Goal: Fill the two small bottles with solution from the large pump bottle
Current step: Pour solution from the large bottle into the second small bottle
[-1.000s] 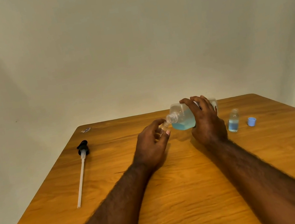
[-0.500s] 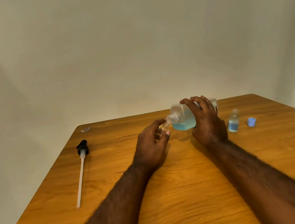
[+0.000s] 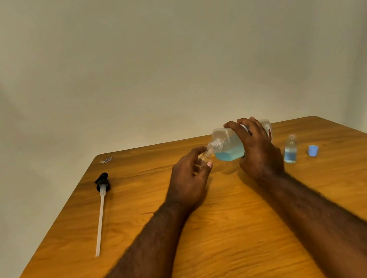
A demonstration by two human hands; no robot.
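My right hand [image 3: 258,148] grips the large clear bottle [image 3: 228,147], tipped on its side with blue solution pooled low and its open neck pointing left. My left hand [image 3: 189,179] holds a small clear bottle [image 3: 201,160], mostly hidden by my fingers, its mouth right under the large bottle's neck. A second small bottle [image 3: 290,150] stands upright to the right, uncapped, with blue liquid in it. Its blue cap [image 3: 313,150] lies beside it.
The black pump head with its long white tube [image 3: 101,211] lies on the left of the wooden table [image 3: 219,242]. A small scrap [image 3: 106,160] sits at the far left corner. A plain wall stands behind.
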